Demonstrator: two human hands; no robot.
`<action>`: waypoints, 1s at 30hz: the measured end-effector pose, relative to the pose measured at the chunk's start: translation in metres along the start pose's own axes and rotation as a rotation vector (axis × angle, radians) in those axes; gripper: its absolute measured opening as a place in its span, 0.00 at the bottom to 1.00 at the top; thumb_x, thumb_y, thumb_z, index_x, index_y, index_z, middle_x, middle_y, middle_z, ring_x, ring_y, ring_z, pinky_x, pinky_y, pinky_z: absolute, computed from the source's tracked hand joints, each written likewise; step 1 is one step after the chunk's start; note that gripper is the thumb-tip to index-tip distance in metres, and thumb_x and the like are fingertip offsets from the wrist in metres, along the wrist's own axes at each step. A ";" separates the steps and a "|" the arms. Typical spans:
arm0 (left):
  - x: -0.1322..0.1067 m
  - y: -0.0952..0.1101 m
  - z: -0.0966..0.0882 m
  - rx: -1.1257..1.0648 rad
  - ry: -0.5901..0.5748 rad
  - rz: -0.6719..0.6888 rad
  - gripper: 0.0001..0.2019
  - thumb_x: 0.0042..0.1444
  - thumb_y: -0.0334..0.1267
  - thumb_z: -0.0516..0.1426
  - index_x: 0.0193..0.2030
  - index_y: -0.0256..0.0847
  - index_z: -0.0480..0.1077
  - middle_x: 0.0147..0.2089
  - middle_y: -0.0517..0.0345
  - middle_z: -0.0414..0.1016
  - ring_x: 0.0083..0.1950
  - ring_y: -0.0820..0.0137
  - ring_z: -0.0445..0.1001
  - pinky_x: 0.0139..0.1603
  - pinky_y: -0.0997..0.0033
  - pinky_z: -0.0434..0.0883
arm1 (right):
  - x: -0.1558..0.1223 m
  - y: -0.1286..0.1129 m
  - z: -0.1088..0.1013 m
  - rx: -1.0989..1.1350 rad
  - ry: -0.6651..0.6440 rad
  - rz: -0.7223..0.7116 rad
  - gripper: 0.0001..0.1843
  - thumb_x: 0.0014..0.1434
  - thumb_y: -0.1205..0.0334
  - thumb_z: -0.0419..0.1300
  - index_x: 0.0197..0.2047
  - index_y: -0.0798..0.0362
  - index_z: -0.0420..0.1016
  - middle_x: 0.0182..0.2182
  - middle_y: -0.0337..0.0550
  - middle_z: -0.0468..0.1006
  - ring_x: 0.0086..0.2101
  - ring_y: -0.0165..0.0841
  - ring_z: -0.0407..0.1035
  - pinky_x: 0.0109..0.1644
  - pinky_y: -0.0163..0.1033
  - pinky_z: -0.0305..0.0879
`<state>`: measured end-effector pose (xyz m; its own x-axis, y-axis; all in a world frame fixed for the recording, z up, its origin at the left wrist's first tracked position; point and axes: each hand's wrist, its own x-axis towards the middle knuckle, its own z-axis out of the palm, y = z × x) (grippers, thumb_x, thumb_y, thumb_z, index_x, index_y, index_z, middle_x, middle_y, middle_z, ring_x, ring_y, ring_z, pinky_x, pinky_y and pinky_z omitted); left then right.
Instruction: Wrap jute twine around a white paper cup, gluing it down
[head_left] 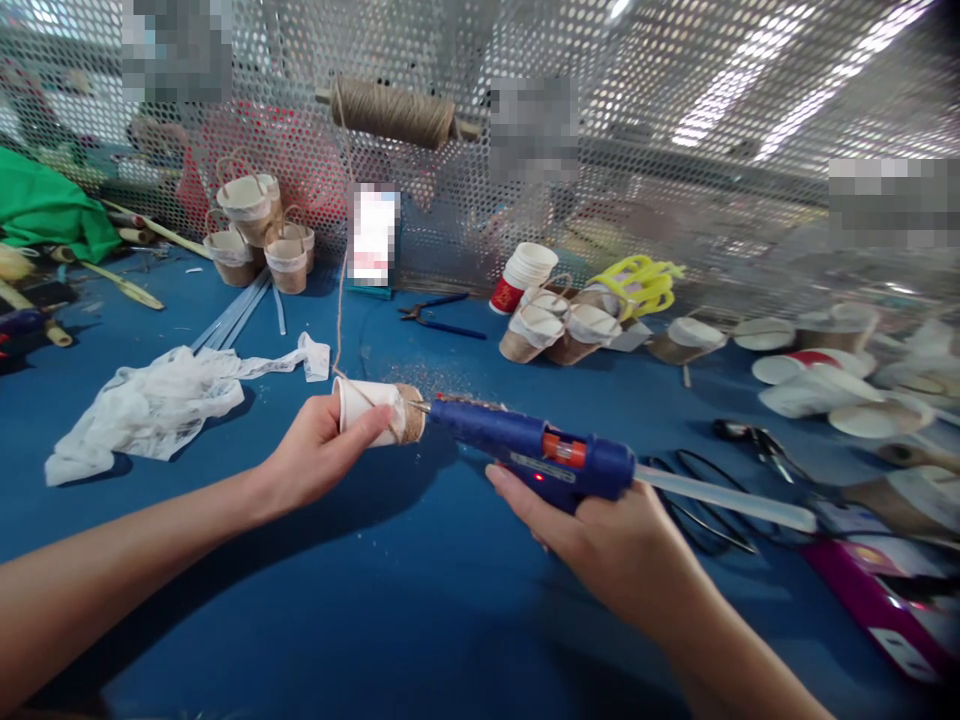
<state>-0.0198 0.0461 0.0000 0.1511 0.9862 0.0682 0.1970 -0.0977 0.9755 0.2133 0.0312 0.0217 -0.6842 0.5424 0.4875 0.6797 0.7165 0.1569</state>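
My left hand is closed around a white paper cup that lies on its side, its base end turned right. Brown twine wraps that end, and a strand rises from the cup to the twine spool above. In my right hand is a blue hot glue gun with a small red light lit. A translucent glue stick sticks out of its back. The nozzle tip is at the twine-wrapped end; whether it touches cannot be made out.
White lace fabric lies at left, near loose glue sticks. Twine-wrapped cups stand behind. Pliers, stacked paper cups and more wrapped cups sit farther back. A black cable and scissors lie at right.
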 end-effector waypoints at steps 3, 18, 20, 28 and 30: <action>0.000 -0.002 -0.001 0.062 -0.006 0.012 0.15 0.53 0.43 0.50 0.31 0.32 0.71 0.22 0.60 0.67 0.22 0.77 0.58 0.21 0.78 0.58 | 0.003 0.001 -0.002 -0.101 0.018 -0.112 0.14 0.52 0.74 0.51 0.34 0.51 0.76 0.11 0.34 0.61 0.16 0.28 0.56 0.22 0.34 0.51; -0.003 -0.006 -0.003 0.272 -0.077 0.310 0.14 0.56 0.37 0.48 0.27 0.33 0.70 0.20 0.62 0.62 0.21 0.77 0.56 0.22 0.77 0.58 | 0.008 0.004 -0.001 -0.283 0.017 -0.269 0.23 0.50 0.81 0.44 0.33 0.52 0.76 0.10 0.34 0.62 0.13 0.25 0.54 0.18 0.31 0.49; -0.002 -0.006 -0.003 0.285 -0.081 0.323 0.14 0.56 0.37 0.48 0.26 0.33 0.69 0.19 0.62 0.61 0.21 0.78 0.55 0.21 0.78 0.57 | 0.009 0.003 -0.001 -0.339 0.002 -0.268 0.23 0.49 0.81 0.44 0.33 0.50 0.77 0.10 0.35 0.63 0.13 0.25 0.54 0.19 0.31 0.50; -0.002 -0.006 -0.004 0.241 -0.069 0.238 0.15 0.55 0.39 0.48 0.25 0.33 0.69 0.18 0.63 0.59 0.20 0.78 0.53 0.20 0.78 0.56 | 0.007 0.000 -0.003 -0.392 0.018 -0.260 0.20 0.49 0.78 0.47 0.33 0.51 0.77 0.10 0.37 0.62 0.15 0.28 0.55 0.21 0.34 0.49; -0.002 -0.005 -0.004 0.231 -0.086 0.211 0.15 0.55 0.40 0.48 0.24 0.33 0.69 0.19 0.62 0.61 0.21 0.78 0.54 0.21 0.77 0.56 | 0.005 0.000 -0.003 -0.367 -0.009 -0.207 0.19 0.49 0.78 0.49 0.36 0.51 0.77 0.10 0.36 0.62 0.15 0.28 0.55 0.22 0.34 0.49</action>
<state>-0.0249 0.0448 -0.0043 0.2912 0.9270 0.2365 0.3654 -0.3362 0.8680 0.2110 0.0330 0.0263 -0.8173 0.4085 0.4064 0.5758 0.6074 0.5474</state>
